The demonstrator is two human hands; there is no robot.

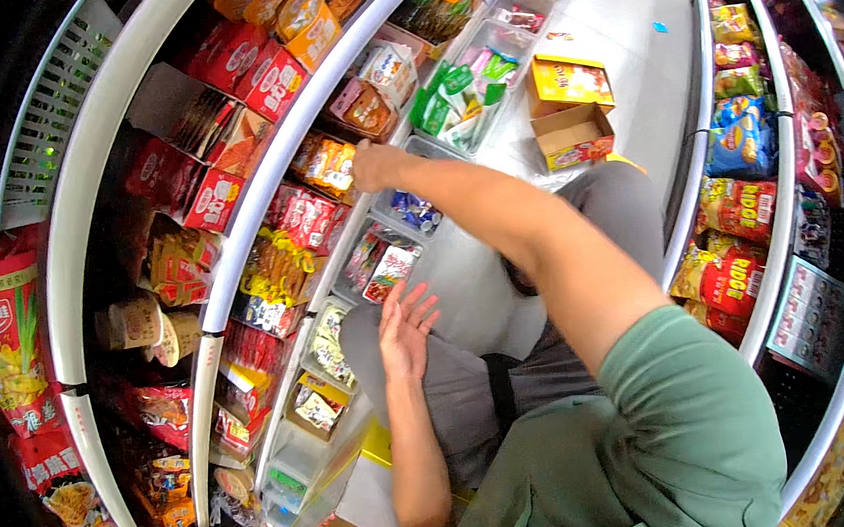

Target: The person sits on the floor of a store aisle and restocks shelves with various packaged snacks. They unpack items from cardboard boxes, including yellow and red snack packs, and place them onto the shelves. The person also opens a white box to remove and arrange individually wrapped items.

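My right hand (pixel 374 167) reaches into the lower shelf on the left, its fingers curled at the edge of a row of orange snack packets (pixel 330 161). Whether the fingertips grip a packet is hidden. My left hand (pixel 404 333) is held palm up above my knee, fingers apart and nothing in it. Close beyond its fingertips lies a white and red packet (pixel 391 270) in a clear plastic bin (pixel 352 279). Below my right wrist, another bin holds blue-wrapped snacks (pixel 414 210). Red and white packets (pixel 305 215) lie beside the orange ones.
A yellow carton (pixel 568 83) and an open cardboard box (pixel 575 133) stand on the pale floor (pixel 626 57). Green packets (pixel 453 99) fill a bin beyond my right arm. A shelf rail (pixel 264 179) curves above the lower shelf. Chip bags (pixel 737 209) line the right-hand shelves.
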